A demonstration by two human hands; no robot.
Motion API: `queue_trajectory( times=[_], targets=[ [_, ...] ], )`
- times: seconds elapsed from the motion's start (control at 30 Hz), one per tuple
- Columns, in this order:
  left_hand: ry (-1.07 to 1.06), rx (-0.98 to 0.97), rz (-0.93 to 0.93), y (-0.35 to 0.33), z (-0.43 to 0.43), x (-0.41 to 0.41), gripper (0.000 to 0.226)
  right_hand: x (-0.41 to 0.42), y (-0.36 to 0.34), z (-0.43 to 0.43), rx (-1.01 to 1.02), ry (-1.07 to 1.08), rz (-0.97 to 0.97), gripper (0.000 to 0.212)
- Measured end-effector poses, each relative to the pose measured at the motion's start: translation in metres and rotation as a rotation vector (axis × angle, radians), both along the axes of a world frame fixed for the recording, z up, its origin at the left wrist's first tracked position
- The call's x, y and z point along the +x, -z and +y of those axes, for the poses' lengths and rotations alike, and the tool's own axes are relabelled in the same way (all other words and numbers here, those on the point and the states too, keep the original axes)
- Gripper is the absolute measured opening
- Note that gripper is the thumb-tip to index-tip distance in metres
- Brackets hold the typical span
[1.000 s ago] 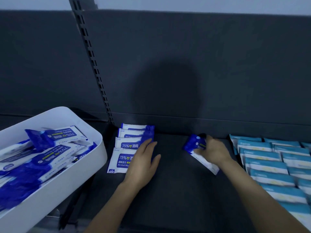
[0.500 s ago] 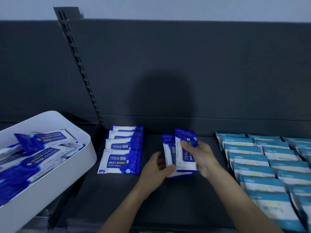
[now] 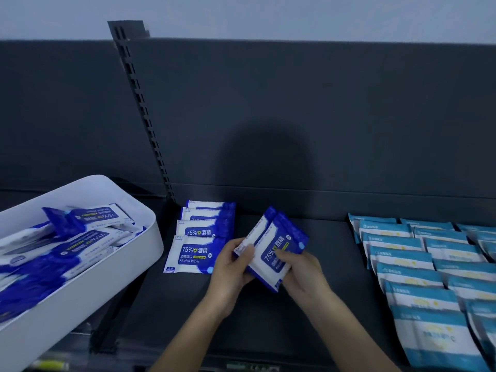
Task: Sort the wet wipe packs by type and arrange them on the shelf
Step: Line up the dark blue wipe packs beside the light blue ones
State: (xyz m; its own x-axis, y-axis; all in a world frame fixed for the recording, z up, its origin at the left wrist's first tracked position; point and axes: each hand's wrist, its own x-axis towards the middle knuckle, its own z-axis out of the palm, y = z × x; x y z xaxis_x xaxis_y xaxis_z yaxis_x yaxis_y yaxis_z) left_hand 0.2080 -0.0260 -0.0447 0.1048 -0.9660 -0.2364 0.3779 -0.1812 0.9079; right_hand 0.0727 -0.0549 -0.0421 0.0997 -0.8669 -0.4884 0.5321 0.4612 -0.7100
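Two flat, glossy blue-and-white alcohol wipe packs (image 3: 279, 245), overlapped and tilted, over the matte dark shelf (image 3: 330, 264). My left hand (image 3: 233, 267) pinches the rear one, my right hand (image 3: 300, 272) grips the front. Matching shingled row (image 3: 198, 253) just left, teal packs (image 3: 402, 264) right, rounded white bin (image 3: 128, 264) far left.

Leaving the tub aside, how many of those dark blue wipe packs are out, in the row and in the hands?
Row packs, overlapping: 4
Held packs, between left hand and right hand: 2
Total: 6
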Motion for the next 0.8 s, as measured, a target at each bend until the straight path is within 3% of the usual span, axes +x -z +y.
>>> queue_trajectory(
  times=[0.13, 0.23, 0.37, 0.43, 0.67, 0.8],
  targets=[
    [-0.100, -0.039, -0.356, 0.002, 0.007, 0.013, 0.036, 0.008, 0.009, 0.004, -0.074, 0.045, 0.052, 0.040],
    [-0.135, -0.052, -0.381, 0.001, 0.011, 0.033, 0.045, 0.000, 0.011, 0.001, -0.200, 0.038, 0.421, 0.057],
    [-0.171, -0.053, -0.362, 0.007, 0.020, 0.062, 0.043, 0.015, 0.008, 0.008, -0.406, -0.269, 0.677, 0.035],
    [-0.222, -0.053, -0.362, 0.012, 0.026, 0.075, 0.038, 0.033, 0.013, 0.012, -0.458, -0.292, 0.798, 0.039],
    [-0.296, -0.098, -0.658, 0.030, 0.045, 0.104, 0.030, 0.074, 0.023, 0.020, -0.469, -0.303, 0.755, 0.036],
    [-0.241, -0.139, -0.807, 0.033, 0.045, 0.107, 0.048, 0.084, 0.027, 0.016, -0.461, -0.305, 0.805, 0.019]
  ],
)
